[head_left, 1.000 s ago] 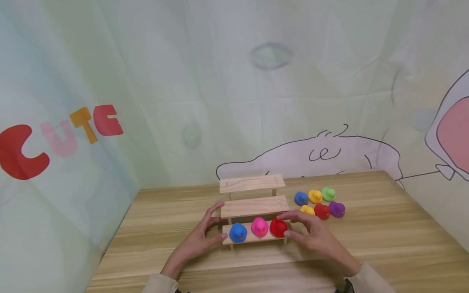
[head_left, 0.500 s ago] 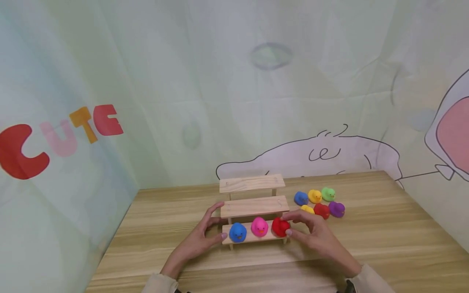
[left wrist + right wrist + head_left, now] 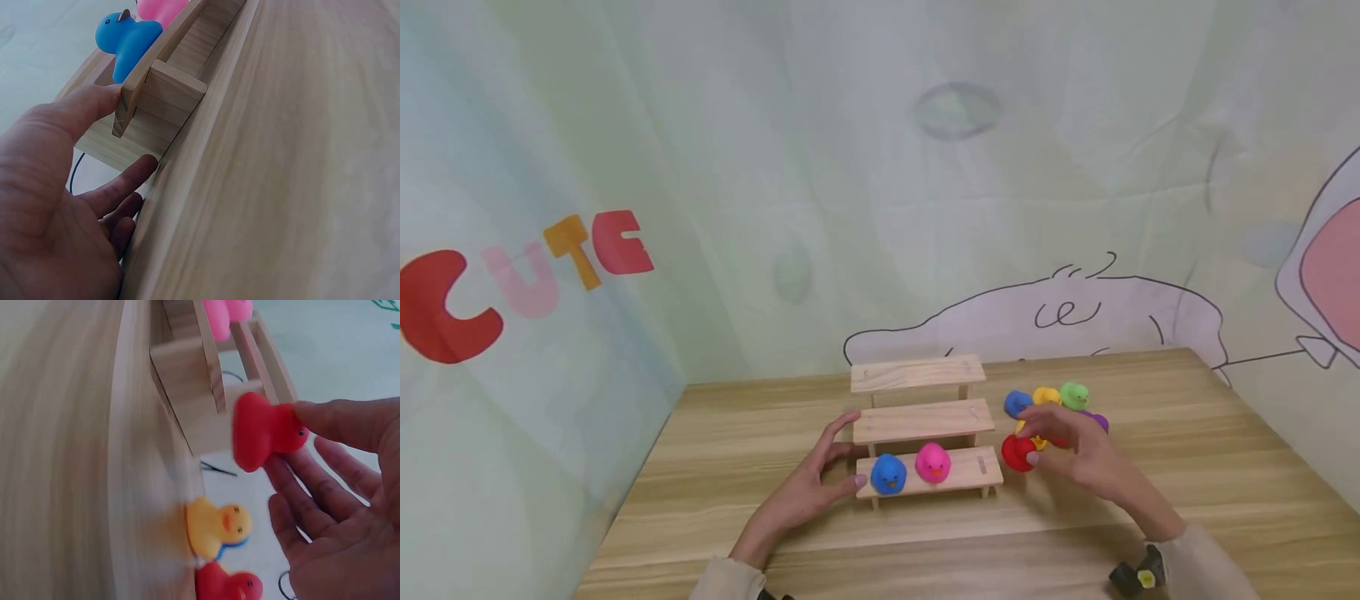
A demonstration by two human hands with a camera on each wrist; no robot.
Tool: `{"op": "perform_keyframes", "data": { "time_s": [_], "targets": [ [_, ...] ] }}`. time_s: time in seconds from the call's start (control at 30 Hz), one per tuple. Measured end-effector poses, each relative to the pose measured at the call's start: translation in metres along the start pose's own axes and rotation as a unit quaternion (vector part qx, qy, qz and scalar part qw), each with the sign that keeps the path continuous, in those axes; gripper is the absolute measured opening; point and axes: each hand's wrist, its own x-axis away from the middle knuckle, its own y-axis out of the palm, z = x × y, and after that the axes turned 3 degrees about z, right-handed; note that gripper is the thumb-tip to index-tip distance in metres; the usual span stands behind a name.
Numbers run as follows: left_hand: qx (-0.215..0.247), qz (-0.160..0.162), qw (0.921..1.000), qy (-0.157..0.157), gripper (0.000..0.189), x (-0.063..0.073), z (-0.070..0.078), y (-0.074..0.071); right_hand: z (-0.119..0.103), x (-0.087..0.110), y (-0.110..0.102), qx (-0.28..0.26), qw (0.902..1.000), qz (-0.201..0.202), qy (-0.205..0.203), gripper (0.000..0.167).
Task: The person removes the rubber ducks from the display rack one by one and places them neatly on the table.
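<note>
A wooden three-step stand (image 3: pixel 922 422) bears a blue rubber duck (image 3: pixel 889 473) and a pink rubber duck (image 3: pixel 933 462) on its lowest step. My left hand (image 3: pixel 808 483) rests against the stand's left end, its thumb touching the lowest step and its index fingertip at the middle step. In the left wrist view the lower fingers stretch beside the stand. To the right of the stand, my right hand (image 3: pixel 1086 454) pinches a red rubber duck (image 3: pixel 265 432) between thumb and fingers, lifted off the step.
Behind the right hand, several more ducks sit on the wooden table (image 3: pixel 1187 467), among them a blue duck (image 3: pixel 1018 403), a green duck (image 3: pixel 1075 395) and a purple duck (image 3: pixel 1101 421), partly covered by the hand. A printed curtain (image 3: pixel 880 208) hangs behind the table.
My right hand has lifted the red duck from the right end of the lowest step and carried it right, off the stand. The left hand stays in place.
</note>
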Motion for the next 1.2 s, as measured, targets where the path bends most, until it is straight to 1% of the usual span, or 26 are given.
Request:
{"op": "perform_keyframes", "data": {
  "time_s": [0.07,0.2,0.27,0.4,0.5,0.63,0.83,0.93,1.07,1.2],
  "targets": [
    [0.000,-0.001,1.0000,0.000,0.085,-0.001,0.000,0.000,0.002,0.000,-0.005,0.022,0.9996,-0.015,-0.001,0.045],
    [0.000,-0.004,1.0000,0.002,0.085,-0.001,-0.001,0.000,0.002,0.000,-0.015,0.062,0.9970,-0.041,0.021,0.036],
    [-0.001,-0.002,1.0000,0.003,0.085,-0.001,-0.001,0.000,0.001,-0.001,-0.020,0.074,0.9949,-0.055,0.039,0.032],
    [-0.001,-0.001,1.0000,0.002,0.085,-0.001,-0.002,0.000,0.003,-0.002,-0.026,0.075,0.9914,-0.083,0.069,0.031],
    [-0.002,-0.001,1.0000,-0.002,0.085,-0.001,-0.002,0.000,0.005,-0.002,-0.027,0.067,0.9904,-0.094,0.077,0.033],
    [-0.002,-0.001,1.0000,0.000,0.085,-0.001,-0.001,0.000,0.008,-0.001,-0.027,0.066,0.9907,-0.096,0.070,0.033],
    [0.000,-0.004,0.9999,0.014,0.085,-0.001,0.000,-0.001,0.014,0.002,-0.029,0.058,0.9944,-0.084,0.028,0.033],
    [-0.001,-0.004,0.9998,0.017,0.085,-0.002,0.000,-0.001,0.013,0.002,-0.030,0.065,0.9934,-0.088,0.033,0.035],
    [-0.002,-0.004,0.9999,0.016,0.085,-0.001,-0.001,-0.001,0.007,0.001,-0.029,0.089,0.9895,-0.097,0.059,0.037],
    [-0.001,-0.005,0.9998,0.018,0.084,-0.001,-0.001,0.000,-0.002,0.000,-0.024,0.121,0.9875,-0.075,0.067,0.033]
  ]
}}
